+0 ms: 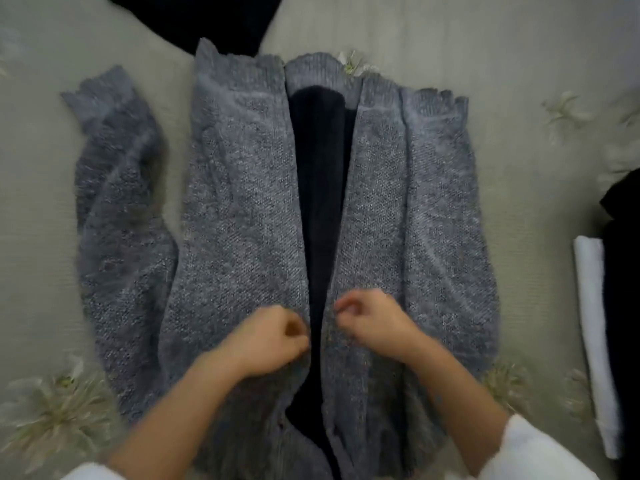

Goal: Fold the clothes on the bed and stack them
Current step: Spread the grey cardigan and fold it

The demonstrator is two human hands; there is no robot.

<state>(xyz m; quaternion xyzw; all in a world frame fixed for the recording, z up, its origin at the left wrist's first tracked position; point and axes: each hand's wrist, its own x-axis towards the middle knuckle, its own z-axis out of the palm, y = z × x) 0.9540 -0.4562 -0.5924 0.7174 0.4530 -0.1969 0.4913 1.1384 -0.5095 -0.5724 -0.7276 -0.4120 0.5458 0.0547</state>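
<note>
Across the pale, flower-stitched bed lies the grey chunky-knit cardigan, spread flat with its front open over a dark lining. It looks soft, thick and floppy, so I would take it by the two front edges. Both forearms reach in over the cardigan's hem. The left hand pinches one front edge. The right hand is curled beside the other, and I cannot tell whether it grips.

Close head view down onto bed
</note>
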